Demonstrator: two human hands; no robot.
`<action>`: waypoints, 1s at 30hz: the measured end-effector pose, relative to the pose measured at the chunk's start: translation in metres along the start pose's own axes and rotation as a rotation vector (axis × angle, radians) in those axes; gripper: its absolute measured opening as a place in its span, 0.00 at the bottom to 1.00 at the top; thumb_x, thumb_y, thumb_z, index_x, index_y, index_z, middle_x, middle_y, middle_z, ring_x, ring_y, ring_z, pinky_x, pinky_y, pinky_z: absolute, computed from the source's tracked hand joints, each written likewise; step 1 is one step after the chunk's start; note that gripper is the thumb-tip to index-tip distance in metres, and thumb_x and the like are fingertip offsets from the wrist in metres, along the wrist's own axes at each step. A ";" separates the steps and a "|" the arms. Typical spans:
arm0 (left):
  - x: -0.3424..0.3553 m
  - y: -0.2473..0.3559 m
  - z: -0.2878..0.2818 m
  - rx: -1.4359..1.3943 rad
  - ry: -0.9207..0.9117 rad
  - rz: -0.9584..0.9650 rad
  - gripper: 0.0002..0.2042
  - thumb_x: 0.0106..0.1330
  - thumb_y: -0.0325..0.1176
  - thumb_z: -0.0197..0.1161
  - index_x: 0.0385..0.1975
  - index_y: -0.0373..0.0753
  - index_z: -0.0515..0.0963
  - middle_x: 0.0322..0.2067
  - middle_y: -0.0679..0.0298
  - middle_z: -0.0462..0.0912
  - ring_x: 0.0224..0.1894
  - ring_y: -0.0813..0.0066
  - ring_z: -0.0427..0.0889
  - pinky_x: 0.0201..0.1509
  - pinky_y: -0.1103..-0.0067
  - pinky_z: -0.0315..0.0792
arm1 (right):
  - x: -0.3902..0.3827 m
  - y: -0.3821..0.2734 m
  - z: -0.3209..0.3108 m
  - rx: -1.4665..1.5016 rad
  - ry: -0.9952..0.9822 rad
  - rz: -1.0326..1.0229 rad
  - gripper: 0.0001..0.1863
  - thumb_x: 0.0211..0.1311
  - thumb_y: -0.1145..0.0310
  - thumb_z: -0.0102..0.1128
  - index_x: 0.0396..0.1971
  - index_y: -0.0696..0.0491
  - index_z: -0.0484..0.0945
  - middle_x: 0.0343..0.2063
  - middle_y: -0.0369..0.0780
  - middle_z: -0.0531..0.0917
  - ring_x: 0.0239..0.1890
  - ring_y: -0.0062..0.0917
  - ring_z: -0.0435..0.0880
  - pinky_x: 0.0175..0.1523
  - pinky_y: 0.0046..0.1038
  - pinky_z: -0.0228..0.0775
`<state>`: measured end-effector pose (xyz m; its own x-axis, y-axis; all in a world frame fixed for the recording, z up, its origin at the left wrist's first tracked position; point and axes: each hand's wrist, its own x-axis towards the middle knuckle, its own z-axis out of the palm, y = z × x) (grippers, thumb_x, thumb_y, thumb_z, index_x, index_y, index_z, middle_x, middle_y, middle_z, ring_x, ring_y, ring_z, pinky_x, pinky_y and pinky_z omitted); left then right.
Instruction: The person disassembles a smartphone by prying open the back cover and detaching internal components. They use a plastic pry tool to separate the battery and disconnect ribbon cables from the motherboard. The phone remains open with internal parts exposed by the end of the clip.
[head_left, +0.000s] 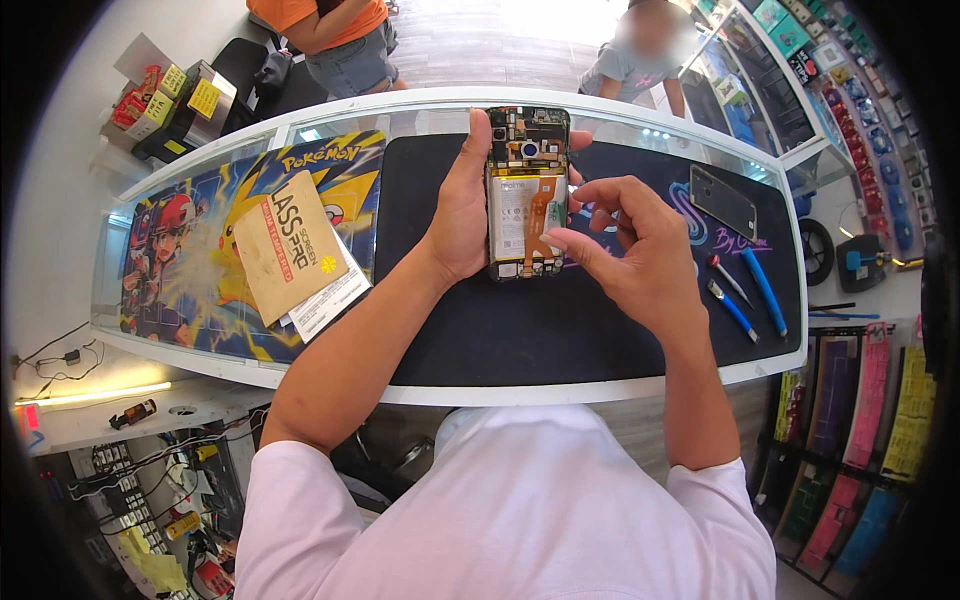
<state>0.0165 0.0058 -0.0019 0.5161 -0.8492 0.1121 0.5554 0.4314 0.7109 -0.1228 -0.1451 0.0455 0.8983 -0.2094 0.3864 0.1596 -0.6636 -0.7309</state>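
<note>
My left hand [460, 205] holds a smartphone [510, 215] upright above the black mat, its thumb along the left edge and fingertips showing at the right edge. The phone's back is off, baring a circuit board [528, 135] at the top, a silver battery and an orange flex cable [537, 222] running down over it. A small green tab [554, 211] sits beside the cable. My right hand [640, 245] is at the phone's lower right, thumb and bent fingers apart. Its thumb tip overlaps the phone near the cable; whether it touches is unclear.
On the black mat [450, 340] at right lie a dark phone back cover [724, 203], a red-tipped screwdriver [730, 278], a blue-handled tool [733, 311] and a blue pry tool [766, 292]. A tan envelope [290, 250] lies left. Two people stand beyond the glass counter.
</note>
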 end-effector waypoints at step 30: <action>-0.001 -0.004 0.003 0.014 0.031 0.016 0.45 0.83 0.74 0.36 0.71 0.34 0.77 0.56 0.56 0.89 0.56 0.70 0.88 0.63 0.70 0.83 | 0.027 -0.007 -0.002 -0.057 -0.035 -0.047 0.06 0.72 0.75 0.71 0.45 0.59 0.88 0.46 0.45 0.89 0.41 0.32 0.90 0.41 0.31 0.80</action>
<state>0.0119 0.0044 -0.0030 0.5451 -0.8321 0.1020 0.5377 0.4404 0.7190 -0.1003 -0.1479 0.0624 0.9042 -0.1525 0.3989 0.1794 -0.7120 -0.6789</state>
